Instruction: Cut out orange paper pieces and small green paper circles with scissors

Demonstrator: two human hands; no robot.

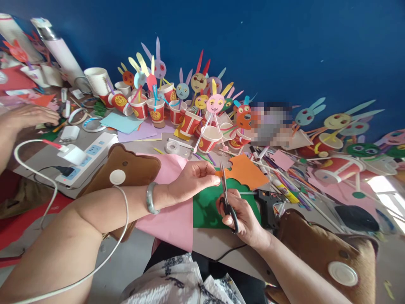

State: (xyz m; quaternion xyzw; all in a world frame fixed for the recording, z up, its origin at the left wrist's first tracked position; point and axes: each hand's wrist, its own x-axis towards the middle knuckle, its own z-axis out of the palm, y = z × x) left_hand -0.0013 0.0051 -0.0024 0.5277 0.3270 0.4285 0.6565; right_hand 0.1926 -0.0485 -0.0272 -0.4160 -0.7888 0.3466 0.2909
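Observation:
My left hand (194, 179) pinches the left edge of an orange paper piece (245, 172) held above the table. My right hand (242, 215) grips black-handled scissors (225, 188), whose blades point up into the orange paper. Under both hands lie a green paper sheet (207, 209) and a pink paper sheet (172, 219). A grey bracelet (150, 197) circles my left wrist.
Many red paper cups with paper rabbit faces (209, 126) crowd the back of the table. A white power strip (87, 160) and cable lie at left, near another person's hand (27, 116). A black glue gun (268, 202), tape roll (172, 147), straws and brown cushions (126, 169) surround the work area.

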